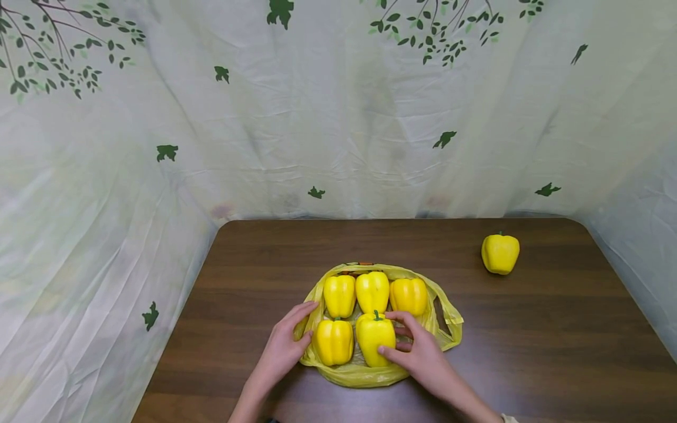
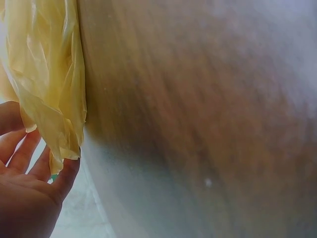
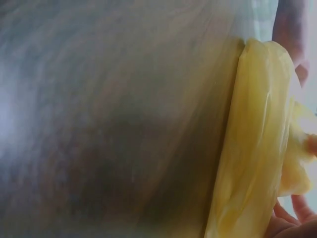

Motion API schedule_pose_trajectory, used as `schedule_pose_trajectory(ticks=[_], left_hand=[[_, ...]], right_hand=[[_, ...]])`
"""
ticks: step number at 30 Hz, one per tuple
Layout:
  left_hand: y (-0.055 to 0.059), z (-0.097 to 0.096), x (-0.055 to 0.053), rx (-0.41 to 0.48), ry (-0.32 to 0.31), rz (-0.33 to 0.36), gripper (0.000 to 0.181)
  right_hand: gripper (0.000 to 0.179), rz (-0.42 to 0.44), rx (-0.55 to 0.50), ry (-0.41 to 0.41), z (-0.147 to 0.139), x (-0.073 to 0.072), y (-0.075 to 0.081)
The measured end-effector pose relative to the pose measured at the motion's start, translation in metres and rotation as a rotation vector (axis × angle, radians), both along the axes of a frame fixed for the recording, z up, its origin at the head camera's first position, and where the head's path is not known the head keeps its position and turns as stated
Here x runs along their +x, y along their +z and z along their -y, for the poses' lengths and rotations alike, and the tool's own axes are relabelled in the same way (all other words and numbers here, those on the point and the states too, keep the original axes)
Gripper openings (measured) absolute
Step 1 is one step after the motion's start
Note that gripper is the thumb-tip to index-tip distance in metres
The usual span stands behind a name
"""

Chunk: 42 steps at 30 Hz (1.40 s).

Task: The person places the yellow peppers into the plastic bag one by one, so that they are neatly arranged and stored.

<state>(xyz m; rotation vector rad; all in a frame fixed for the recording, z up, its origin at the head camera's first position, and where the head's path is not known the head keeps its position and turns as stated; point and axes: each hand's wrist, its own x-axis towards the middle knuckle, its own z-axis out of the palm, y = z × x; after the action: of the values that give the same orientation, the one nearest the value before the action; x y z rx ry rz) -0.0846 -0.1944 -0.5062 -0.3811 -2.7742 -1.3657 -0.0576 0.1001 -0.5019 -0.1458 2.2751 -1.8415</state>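
A yellow plastic bag [image 1: 365, 376] lies spread on the table with its mouth facing up and its rim rolled out. Several yellow bell peppers [image 1: 339, 295] sit inside it in two rows. My right hand [image 1: 425, 355] pinches the front right bell pepper [image 1: 374, 338], thumb and forefinger at its right side and top; its green stem points up. At the bag's left rim, my left hand [image 1: 285, 341] holds the plastic between thumb and fingers, beside the front left bell pepper [image 1: 334, 342]. The left wrist view shows the bag's crumpled side [image 2: 49, 64] against those fingers.
Another yellow bell pepper [image 1: 500, 254] stands alone at the back right of the brown wooden table [image 1: 254, 252]. A handle loop [image 1: 449, 320] of the bag lies out to the right. Pale cloth with printed leaves [image 1: 338, 117] hangs behind the table and at its sides.
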Motion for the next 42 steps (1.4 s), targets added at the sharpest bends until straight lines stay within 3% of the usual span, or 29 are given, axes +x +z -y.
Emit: schedule_pose_trajectory(ticks=[10,18,26,42], left_hand=[[-0.001,0.0,0.0,0.006,0.001,0.006,0.054],[-0.001,0.0,0.0,0.013,0.0,0.012,0.054],[-0.001,0.0,0.0,0.012,0.0,0.015,0.054],[-0.001,-0.001,0.0,0.011,0.004,0.026,0.055]], right_hand=[[0.057,-0.023,0.032,0.023,0.005,0.0,-0.004],[0.053,0.014,0.103,0.033,0.005,0.0,-0.002],[0.049,0.052,0.075,0.063,0.002,0.001,-0.002],[0.048,0.016,0.104,0.057,0.0,-0.003,-0.011]])
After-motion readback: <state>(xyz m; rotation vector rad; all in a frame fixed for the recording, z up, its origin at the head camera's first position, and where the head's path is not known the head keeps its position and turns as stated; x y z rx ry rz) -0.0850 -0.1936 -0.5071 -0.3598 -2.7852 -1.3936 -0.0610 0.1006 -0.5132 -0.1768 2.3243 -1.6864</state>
